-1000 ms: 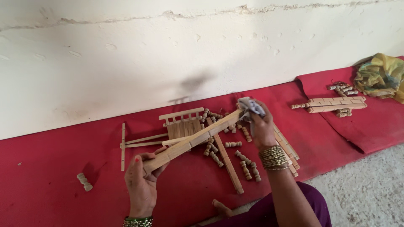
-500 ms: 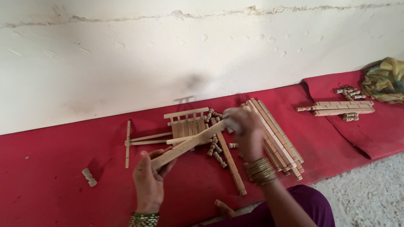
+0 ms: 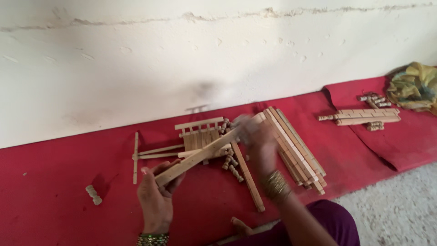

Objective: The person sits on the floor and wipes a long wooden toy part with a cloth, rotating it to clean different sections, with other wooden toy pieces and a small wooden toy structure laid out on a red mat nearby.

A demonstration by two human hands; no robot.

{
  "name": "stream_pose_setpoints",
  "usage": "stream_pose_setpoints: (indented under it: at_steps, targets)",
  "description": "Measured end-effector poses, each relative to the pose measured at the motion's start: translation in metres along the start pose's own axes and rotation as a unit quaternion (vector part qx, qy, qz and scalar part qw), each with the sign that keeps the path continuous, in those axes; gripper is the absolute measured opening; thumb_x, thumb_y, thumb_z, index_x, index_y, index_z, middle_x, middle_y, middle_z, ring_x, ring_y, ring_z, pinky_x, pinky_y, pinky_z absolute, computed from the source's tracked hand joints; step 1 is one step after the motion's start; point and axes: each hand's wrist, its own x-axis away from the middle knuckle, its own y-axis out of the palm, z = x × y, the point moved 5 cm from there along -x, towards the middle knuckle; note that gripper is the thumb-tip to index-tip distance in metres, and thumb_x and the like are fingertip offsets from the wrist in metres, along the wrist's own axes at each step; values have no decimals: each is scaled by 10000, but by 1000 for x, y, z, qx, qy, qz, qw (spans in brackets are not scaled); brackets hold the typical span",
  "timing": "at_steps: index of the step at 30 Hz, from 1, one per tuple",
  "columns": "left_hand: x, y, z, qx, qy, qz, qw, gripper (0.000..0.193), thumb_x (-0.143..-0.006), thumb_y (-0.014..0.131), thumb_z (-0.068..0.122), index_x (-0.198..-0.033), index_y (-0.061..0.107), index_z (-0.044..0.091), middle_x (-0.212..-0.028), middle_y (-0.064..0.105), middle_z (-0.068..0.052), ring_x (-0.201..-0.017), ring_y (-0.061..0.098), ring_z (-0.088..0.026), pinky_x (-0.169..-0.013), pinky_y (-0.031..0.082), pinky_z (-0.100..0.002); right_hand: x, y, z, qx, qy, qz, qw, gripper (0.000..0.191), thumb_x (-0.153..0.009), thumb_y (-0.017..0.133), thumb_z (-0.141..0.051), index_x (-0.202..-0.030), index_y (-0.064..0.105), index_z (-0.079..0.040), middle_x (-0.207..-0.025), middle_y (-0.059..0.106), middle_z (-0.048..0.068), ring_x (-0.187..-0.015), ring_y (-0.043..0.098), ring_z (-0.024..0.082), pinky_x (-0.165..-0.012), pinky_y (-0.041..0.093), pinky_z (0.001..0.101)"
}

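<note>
My left hand (image 3: 157, 200) grips the near end of a long pale wooden bar (image 3: 198, 157) that slants up to the right over the red mat (image 3: 54, 173). My right hand (image 3: 257, 136), blurred with motion, is at the bar's far end; I cannot tell whether it holds the bar. Under the bar lies a small slatted wooden frame (image 3: 200, 132) with thin sticks (image 3: 154, 151) beside it. Several small turned wooden pegs (image 3: 232, 166) are scattered near another long bar (image 3: 248, 180) lying flat.
A stack of long wooden bars (image 3: 296, 150) lies to the right of my right hand. More bars and pegs (image 3: 364, 117) rest on a second red mat (image 3: 400, 141) at far right, near a crumpled yellow cloth (image 3: 416, 86). One peg (image 3: 94, 195) lies at left. A white wall (image 3: 182, 54) runs behind.
My right hand has come down from the raised far end of the bar and moved left along it, blurred. My left hand keeps its grip.
</note>
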Motion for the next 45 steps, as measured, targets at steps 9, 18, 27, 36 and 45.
stream_pose_setpoints:
  at_steps: [9,18,27,36,45]
  targets:
    - [13,15,0,-62,5,-1,998,585,-1001,305,440,-1011,605,-63,-1027,697,-231,-979,713,-301,-851,624,-382,63,6,-32,-12,-426,276,861,200,-940,567,-124,-1124,627,-73,-1127,639,77,-1080,572,206,-863,535,370]
    - [14,7,-19,-78,-8,26,997,549,-1008,342,407,-1058,622,-63,-1015,680,-216,-901,696,-290,-767,624,-378,99,56,-53,7,-538,227,812,281,-1013,425,27,-1231,596,-21,-1236,623,121,-1167,610,247,-1015,554,400]
    - [13,19,2,-79,-35,22,996,588,-998,324,450,-1017,636,-48,-1012,714,-239,-904,717,-315,-737,637,-369,22,-42,2,6,-407,456,791,128,-993,543,-30,-1025,666,-42,-768,642,90,-596,620,118,-406,497,165]
    - [14,7,-35,-31,-36,-7,999,580,-1021,382,452,-1101,648,-57,-948,677,-175,-818,650,-238,-725,571,-355,135,76,-68,-34,-539,152,828,174,-971,527,-71,-1070,670,-71,-1019,640,97,-891,589,179,-622,572,304]
    - [4,6,-12,14,38,-53,998,510,-977,442,420,-1010,625,-55,-1047,680,-243,-996,698,-368,-818,632,-483,-14,-16,47,-218,-283,306,883,82,-926,646,-29,-962,640,-103,-823,676,46,-717,620,141,-557,578,240]
